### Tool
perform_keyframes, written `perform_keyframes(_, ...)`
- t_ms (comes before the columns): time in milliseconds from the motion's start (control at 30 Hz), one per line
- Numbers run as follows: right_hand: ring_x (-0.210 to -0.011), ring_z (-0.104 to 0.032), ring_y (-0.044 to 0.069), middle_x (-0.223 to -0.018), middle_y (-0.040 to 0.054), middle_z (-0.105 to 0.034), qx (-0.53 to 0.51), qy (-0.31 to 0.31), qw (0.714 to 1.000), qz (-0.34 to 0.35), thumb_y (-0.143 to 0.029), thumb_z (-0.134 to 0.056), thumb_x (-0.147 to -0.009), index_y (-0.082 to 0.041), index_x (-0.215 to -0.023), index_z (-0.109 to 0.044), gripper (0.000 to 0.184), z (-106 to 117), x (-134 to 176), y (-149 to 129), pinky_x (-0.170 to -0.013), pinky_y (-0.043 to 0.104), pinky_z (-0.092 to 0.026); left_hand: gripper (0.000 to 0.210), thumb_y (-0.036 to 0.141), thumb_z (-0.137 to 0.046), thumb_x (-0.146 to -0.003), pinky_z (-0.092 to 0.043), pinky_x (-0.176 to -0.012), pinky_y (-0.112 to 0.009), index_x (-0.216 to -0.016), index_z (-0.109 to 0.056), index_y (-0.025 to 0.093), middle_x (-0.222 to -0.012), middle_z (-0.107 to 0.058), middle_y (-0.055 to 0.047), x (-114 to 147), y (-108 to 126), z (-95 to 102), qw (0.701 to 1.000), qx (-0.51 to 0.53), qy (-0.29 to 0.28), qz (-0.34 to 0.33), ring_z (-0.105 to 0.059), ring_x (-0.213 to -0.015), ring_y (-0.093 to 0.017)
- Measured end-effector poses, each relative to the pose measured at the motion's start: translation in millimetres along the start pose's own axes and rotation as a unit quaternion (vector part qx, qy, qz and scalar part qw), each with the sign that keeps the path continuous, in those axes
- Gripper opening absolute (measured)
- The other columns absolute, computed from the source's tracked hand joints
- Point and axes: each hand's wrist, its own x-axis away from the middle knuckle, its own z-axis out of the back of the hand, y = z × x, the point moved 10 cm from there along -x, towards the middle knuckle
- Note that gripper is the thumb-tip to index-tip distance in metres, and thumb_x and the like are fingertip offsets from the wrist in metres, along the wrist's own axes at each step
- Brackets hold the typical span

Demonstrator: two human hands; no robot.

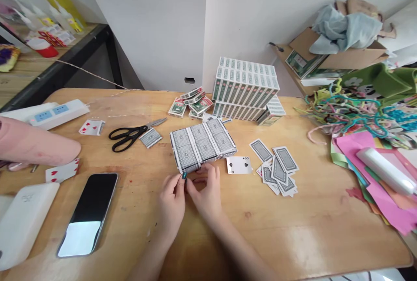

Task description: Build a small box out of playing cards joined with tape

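Observation:
A flat block covered in playing cards (204, 142), grey patterned backs up, lies tilted at the middle of the table. My left hand (172, 198) is closed, its thumb and finger pinching the block's near left corner. Against the front edge, my right hand (208, 194) has its fingers curled in, thumb close to the left fingertips; the exact grip under the edge is hidden. A two of spades (239, 165) lies face up to the right of the block. Beyond it is a loose pile of cards (279, 171). Black-handled scissors (133, 134) rest left of the block, touching a small card piece (150, 138).
Stacked card boxes (246, 83) stand at the back, beside several loose card packs (192, 104). At left are a phone (87, 216), a white power bank (28, 224), a pink bottle (39, 144) and a power strip (58, 114). Coloured paper (378, 176) and yarn (352, 111) cover the right side.

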Motion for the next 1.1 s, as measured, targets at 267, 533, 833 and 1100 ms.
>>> perform_keyframes(267,-0.088,-0.053,0.02,-0.101,0.0087,-0.048,0.162,0.071,0.972,0.152,-0.023,-0.064,-0.073,-0.021,-0.109,-0.043,0.043,5,5,-27,-0.073,0.038,-0.055,0.029,0.03,-0.042,-0.093,-0.048,-0.089,-0.033,-0.096,-0.069,0.018,-0.1,-0.061,-0.009,5,12,-1.3,0.997,0.015,-0.027,-0.069,-0.059,-0.097,-0.021)
perform_keyframes(533,-0.095,-0.05,0.025,-0.103,0.011,-0.046,0.209,0.089,0.956,0.186,-0.022,-0.062,-0.068,-0.019,-0.111,-0.038,0.049,13,5,-39,-0.076,0.041,-0.053,0.024,0.02,-0.05,-0.087,-0.049,-0.087,-0.035,-0.097,-0.072,0.021,-0.099,-0.068,-0.008,10,40,0.0,0.98,-0.011,-0.067,-0.186,-0.063,-0.095,-0.023)
perform_keyframes(833,-0.085,-0.047,0.022,-0.092,0.0056,-0.042,0.232,0.025,0.953,0.191,-0.021,-0.059,-0.06,-0.022,-0.097,-0.036,0.044,39,-6,-54,-0.072,0.039,-0.052,0.029,0.031,-0.053,-0.087,-0.047,-0.094,-0.034,-0.11,-0.067,0.021,-0.116,-0.065,-0.007,-24,6,30.3,0.99,0.136,0.025,-0.037,-0.06,-0.11,-0.024)
perform_keyframes(1100,-0.086,-0.048,0.023,-0.093,0.0065,-0.043,0.228,-0.009,0.951,0.208,-0.019,-0.058,-0.057,-0.022,-0.094,-0.036,0.043,50,-12,-60,-0.072,0.039,-0.05,0.053,0.044,-0.058,-0.079,-0.047,-0.095,-0.035,-0.123,-0.058,0.015,-0.128,-0.061,-0.012,-92,-20,-60.9,0.912,0.308,-0.215,0.164,-0.057,-0.117,-0.026)
